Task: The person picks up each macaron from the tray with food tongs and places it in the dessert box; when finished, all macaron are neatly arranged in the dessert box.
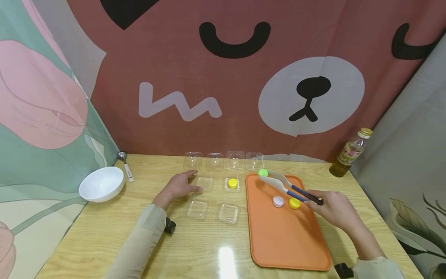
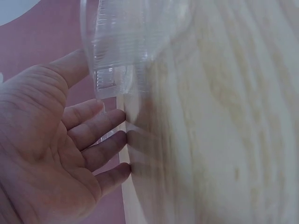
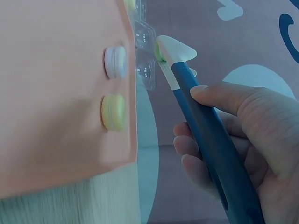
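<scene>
My right hand (image 1: 332, 207) grips blue-handled tongs (image 1: 287, 190), and their pale tips pinch a green macaron (image 1: 263, 173) over the tray's far left corner. Below the tongs, a lilac macaron (image 1: 278, 201) and a yellow macaron (image 1: 294, 203) lie on the orange tray (image 1: 285, 244). Fingers spread, my left hand (image 1: 181, 184) rests beside a small clear plastic box (image 1: 205, 183); in the left wrist view its thumb is right at the box wall, though contact is unclear. Another yellow macaron (image 1: 232, 183) sits inside the neighbouring clear box (image 1: 227, 188).
Two more clear boxes (image 1: 197, 209) (image 1: 228, 213) stand nearer to me. Several clear lids (image 1: 235, 159) line the table's back. At left are a white bowl (image 1: 102, 184) and a spoon with a white handle (image 1: 128, 172); a bottle of amber liquid (image 1: 348, 155) stands back right.
</scene>
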### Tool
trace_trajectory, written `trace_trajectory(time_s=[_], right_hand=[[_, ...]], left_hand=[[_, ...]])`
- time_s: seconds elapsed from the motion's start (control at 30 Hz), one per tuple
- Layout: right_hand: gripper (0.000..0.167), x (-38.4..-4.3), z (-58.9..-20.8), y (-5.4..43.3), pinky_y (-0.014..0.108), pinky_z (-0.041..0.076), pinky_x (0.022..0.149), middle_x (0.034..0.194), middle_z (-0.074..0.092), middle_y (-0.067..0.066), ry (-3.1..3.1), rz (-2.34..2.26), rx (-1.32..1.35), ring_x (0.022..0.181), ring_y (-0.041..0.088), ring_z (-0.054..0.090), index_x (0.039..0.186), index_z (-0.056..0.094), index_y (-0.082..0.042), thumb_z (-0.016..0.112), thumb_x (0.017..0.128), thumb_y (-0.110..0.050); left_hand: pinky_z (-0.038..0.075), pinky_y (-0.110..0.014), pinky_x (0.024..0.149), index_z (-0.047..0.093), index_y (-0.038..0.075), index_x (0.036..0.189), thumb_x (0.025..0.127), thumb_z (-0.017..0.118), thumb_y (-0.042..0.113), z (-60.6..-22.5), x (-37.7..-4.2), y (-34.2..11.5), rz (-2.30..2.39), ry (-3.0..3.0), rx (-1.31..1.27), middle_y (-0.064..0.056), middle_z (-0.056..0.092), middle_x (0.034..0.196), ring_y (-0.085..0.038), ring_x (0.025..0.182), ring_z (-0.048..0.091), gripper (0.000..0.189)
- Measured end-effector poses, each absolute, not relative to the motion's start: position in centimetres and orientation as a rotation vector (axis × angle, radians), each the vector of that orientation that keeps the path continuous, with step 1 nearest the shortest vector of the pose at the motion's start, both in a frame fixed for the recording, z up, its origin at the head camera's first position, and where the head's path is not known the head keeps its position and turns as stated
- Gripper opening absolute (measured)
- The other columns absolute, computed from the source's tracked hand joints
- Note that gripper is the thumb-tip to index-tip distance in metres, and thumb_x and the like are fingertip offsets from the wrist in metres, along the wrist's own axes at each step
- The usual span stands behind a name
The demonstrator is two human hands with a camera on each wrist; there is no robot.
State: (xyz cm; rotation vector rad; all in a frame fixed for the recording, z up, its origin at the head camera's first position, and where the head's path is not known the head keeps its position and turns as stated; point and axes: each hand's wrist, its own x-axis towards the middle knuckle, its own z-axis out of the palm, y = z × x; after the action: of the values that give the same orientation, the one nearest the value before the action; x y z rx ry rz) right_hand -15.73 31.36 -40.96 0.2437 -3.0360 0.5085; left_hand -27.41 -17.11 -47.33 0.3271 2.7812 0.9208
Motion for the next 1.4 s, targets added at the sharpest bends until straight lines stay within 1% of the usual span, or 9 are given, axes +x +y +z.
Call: trace_trajectory(time_s=[0.33, 0.67, 0.73, 0.83, 0.9, 1.0, 1.13, 1.27, 1.4], right_hand=[[0.044, -16.6, -40.5, 29.7, 0.023, 0.027, 0.046, 0.050, 0.041, -0.008, -3.011, 0.507, 0.307, 0.046, 0.008, 0.035, 0.127, 0.072, -0.011, 0.075, 0.091, -0.035], [0.038, -17.6, -40.3, 27.8, 0.024, 0.031, 0.044, 0.054, 0.055, -0.012, -2.966, 0.534, 0.427, 0.046, 0.008, 0.040, 0.124, 0.074, -0.012, 0.076, 0.091, -0.031], [0.037, -17.8, -40.3, 27.4, 0.024, 0.032, 0.045, 0.054, 0.056, -0.013, -2.971, 0.520, 0.442, 0.046, 0.008, 0.041, 0.124, 0.074, -0.014, 0.076, 0.091, -0.031], [0.036, -18.1, -40.3, 26.7, 0.024, 0.033, 0.045, 0.053, 0.050, -0.011, -2.969, 0.487, 0.480, 0.046, 0.008, 0.041, 0.125, 0.074, -0.021, 0.075, 0.092, -0.033], [0.035, -18.3, -40.3, 26.2, 0.024, 0.032, 0.045, 0.053, 0.048, -0.011, -2.971, 0.479, 0.497, 0.045, 0.007, 0.040, 0.126, 0.073, -0.023, 0.075, 0.092, -0.033], [0.038, -18.8, -40.0, 25.3, 0.024, 0.030, 0.045, 0.052, 0.047, -0.011, -2.966, 0.480, 0.534, 0.044, 0.007, 0.038, 0.127, 0.073, -0.020, 0.075, 0.092, -0.032], [0.036, -19.7, -40.0, 24.1, 0.023, 0.027, 0.045, 0.053, 0.050, -0.011, -2.941, 0.484, 0.598, 0.044, 0.005, 0.036, 0.124, 0.074, -0.015, 0.076, 0.091, -0.029], [0.034, -20.3, -40.0, 22.9, 0.023, 0.029, 0.046, 0.058, 0.054, -0.012, -2.935, 0.482, 0.641, 0.046, 0.005, 0.038, 0.122, 0.075, -0.019, 0.077, 0.090, -0.029], [0.038, -20.7, -40.0, 21.7, 0.024, 0.030, 0.046, 0.055, 0.053, -0.010, -2.950, 0.459, 0.654, 0.045, 0.007, 0.038, 0.128, 0.072, -0.026, 0.075, 0.091, -0.035]], left_hand=[[0.038, -0.057, 0.117, 0.044, 0.015, 0.154, 0.086, 0.080, 0.042, -46.9, -27.4, -16.6, 0.915, 2.776, 0.314, -0.012, 0.058, 0.147, -0.039, 0.142, 0.047, 0.082], [0.040, -0.055, 0.116, 0.045, 0.015, 0.153, 0.085, 0.080, 0.043, -47.1, -27.5, -16.3, 0.896, 2.788, 0.313, -0.012, 0.059, 0.147, -0.038, 0.141, 0.048, 0.082], [0.039, -0.055, 0.116, 0.045, 0.015, 0.154, 0.085, 0.080, 0.043, -47.2, -27.5, -16.4, 0.894, 2.787, 0.310, -0.012, 0.059, 0.147, -0.038, 0.141, 0.048, 0.082], [0.039, -0.055, 0.116, 0.045, 0.015, 0.154, 0.085, 0.080, 0.043, -47.2, -27.5, -16.4, 0.888, 2.787, 0.309, -0.012, 0.059, 0.147, -0.038, 0.141, 0.048, 0.083], [0.040, -0.055, 0.116, 0.044, 0.015, 0.154, 0.085, 0.080, 0.043, -47.1, -27.4, -16.4, 0.886, 2.787, 0.308, -0.012, 0.059, 0.147, -0.038, 0.141, 0.048, 0.083], [0.040, -0.056, 0.115, 0.044, 0.015, 0.154, 0.085, 0.080, 0.043, -47.0, -27.3, -16.5, 0.892, 2.791, 0.301, -0.012, 0.058, 0.147, -0.038, 0.140, 0.049, 0.083], [0.041, -0.056, 0.114, 0.044, 0.015, 0.154, 0.086, 0.080, 0.044, -46.9, -27.4, -16.5, 0.892, 2.792, 0.292, -0.012, 0.058, 0.147, -0.038, 0.139, 0.049, 0.083], [0.041, -0.056, 0.115, 0.044, 0.016, 0.154, 0.085, 0.080, 0.045, -47.0, -27.4, -16.5, 0.887, 2.792, 0.291, -0.012, 0.058, 0.147, -0.038, 0.140, 0.049, 0.083], [0.040, -0.055, 0.115, 0.045, 0.017, 0.153, 0.084, 0.081, 0.045, -47.1, -27.5, -16.5, 0.886, 2.799, 0.283, -0.011, 0.059, 0.147, -0.038, 0.140, 0.049, 0.083]])
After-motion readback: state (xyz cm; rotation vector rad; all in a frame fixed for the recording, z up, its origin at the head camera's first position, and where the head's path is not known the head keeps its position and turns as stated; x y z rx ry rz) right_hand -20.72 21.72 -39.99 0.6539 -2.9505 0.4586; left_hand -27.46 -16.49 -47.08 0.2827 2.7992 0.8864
